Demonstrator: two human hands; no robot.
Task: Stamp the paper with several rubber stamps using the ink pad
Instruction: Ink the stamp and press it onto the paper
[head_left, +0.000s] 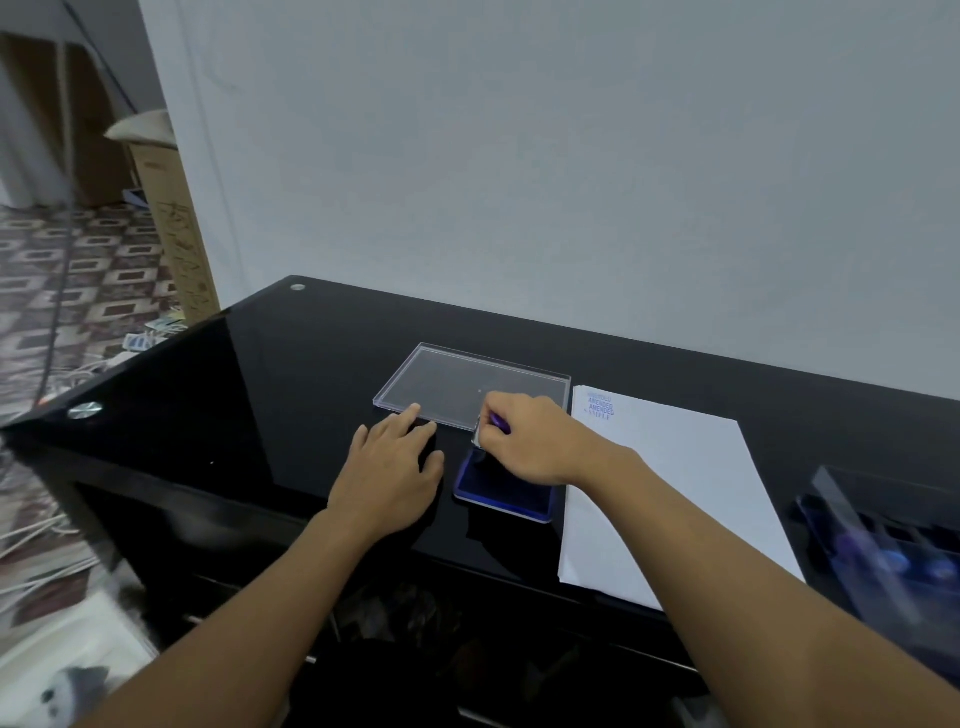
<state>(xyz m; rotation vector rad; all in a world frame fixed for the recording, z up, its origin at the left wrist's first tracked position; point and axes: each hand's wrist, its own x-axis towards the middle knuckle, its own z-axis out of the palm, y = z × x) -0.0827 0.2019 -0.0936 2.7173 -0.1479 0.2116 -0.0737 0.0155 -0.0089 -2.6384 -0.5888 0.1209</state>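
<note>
A blue ink pad (498, 493) lies open on the black glass table (234, 395), left of a white paper sheet (670, 488). The paper carries several blue stamped words at its top left corner. My right hand (530, 441) grips a rubber stamp (493, 423) with a purple handle, over the far end of the ink pad. My left hand (395, 467) rests flat on the table just left of the pad, fingers straight. The stamp's face is hidden by my fingers.
The pad's clear plastic lid (467, 384) lies behind the hands. A dark tray of more stamps (893, 545) with blue handles sits at the right edge, blurred. A wall stands behind the table. Boxes and cables lie on the floor at left.
</note>
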